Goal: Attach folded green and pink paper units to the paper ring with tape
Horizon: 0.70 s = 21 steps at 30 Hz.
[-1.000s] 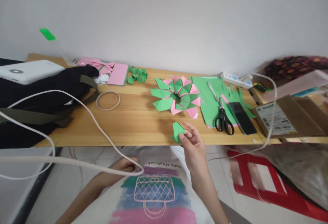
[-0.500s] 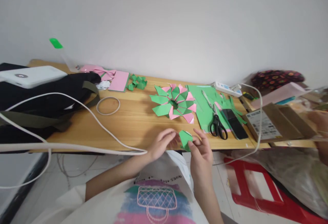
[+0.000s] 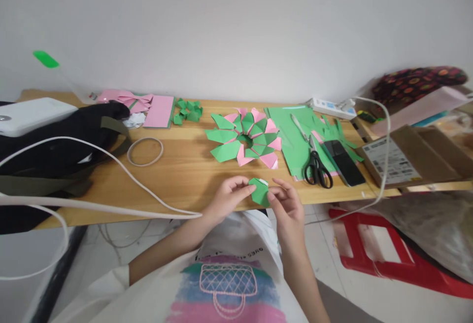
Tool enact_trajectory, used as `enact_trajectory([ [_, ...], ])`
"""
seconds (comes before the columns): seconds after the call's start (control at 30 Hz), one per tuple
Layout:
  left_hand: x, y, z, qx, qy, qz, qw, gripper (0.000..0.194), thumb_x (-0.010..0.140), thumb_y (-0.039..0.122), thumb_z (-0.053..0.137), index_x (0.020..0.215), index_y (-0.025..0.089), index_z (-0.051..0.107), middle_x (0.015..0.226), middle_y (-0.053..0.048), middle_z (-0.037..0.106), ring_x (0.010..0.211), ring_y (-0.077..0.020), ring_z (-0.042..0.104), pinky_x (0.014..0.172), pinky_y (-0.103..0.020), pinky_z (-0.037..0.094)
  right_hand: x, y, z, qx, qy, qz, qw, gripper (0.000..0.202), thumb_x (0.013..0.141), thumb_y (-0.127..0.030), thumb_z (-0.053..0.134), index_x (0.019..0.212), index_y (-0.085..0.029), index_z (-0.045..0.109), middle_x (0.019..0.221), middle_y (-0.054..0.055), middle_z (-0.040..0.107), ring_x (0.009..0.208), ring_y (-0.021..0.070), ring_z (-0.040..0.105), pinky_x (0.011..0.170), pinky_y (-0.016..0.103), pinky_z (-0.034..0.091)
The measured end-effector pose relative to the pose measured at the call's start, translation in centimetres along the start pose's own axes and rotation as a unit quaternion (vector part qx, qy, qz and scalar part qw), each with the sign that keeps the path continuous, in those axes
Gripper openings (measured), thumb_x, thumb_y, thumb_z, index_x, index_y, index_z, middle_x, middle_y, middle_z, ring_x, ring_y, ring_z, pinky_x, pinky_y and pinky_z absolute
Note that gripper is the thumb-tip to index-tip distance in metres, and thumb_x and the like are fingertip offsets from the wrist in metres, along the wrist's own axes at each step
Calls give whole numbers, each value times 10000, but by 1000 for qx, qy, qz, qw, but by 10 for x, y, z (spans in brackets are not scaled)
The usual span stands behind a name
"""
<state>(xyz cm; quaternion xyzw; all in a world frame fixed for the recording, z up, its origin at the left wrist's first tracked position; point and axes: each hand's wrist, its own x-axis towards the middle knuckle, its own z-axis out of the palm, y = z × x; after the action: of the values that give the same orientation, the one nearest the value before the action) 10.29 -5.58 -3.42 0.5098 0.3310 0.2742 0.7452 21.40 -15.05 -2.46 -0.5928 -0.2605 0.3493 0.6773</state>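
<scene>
A small folded green paper piece (image 3: 260,193) with a white strip along its upper edge is held up at the table's front edge. My left hand (image 3: 229,196) pinches its left side between thumb and fingers. On its right side my right hand (image 3: 288,202) grips it between thumb and curled fingers. Just beyond both hands lies a ring of folded green and pink paper (image 3: 226,151) with pointed tips and an open centre.
Black-handled scissors (image 3: 317,169), a phone (image 3: 343,162) and green paper sheets (image 3: 291,140) lie to the right, near a cardboard box (image 3: 417,155). Leftward are a roll of tape (image 3: 145,138), pink paper (image 3: 158,111), small green folded pieces (image 3: 187,111) and a black bag (image 3: 92,130). A white cable (image 3: 140,209) crosses the front left.
My left hand has come in to grasp the left side of the green paper piece, which has turned. The camera view has shifted slightly.
</scene>
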Motion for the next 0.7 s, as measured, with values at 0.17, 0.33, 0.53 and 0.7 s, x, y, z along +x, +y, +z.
enact_trajectory([
  [0.17,-10,10,-14,30,-11,-8,999,311,679,456,726,699,161,631,688,0,620,690,-147,559,686,-263,464,5,-7,-2,-17,-26,65,997,290,725,-412,738,950,-237,684,687,-8,660,645,152,600,628,300,496],
  [0.33,-26,16,-41,50,13,-14,999,272,684,417,718,709,155,650,689,-1,619,672,-137,546,641,-243,449,7,-4,4,-34,-60,122,990,321,669,-435,785,892,-213,720,697,4,701,656,152,628,663,301,530],
  [0.53,-42,16,-68,47,67,-2,997,277,693,425,693,660,160,619,648,11,591,646,-128,520,626,-236,427,36,1,-9,-57,-10,142,988,425,662,-570,747,837,-192,659,705,35,727,550,152,643,496,263,502],
  [0.7,-44,18,-74,36,88,3,995,260,671,408,684,627,165,604,601,16,556,604,-126,489,581,-237,388,76,-15,-15,-91,-34,124,988,452,595,-613,743,684,-191,609,658,71,722,535,176,658,483,279,507],
])
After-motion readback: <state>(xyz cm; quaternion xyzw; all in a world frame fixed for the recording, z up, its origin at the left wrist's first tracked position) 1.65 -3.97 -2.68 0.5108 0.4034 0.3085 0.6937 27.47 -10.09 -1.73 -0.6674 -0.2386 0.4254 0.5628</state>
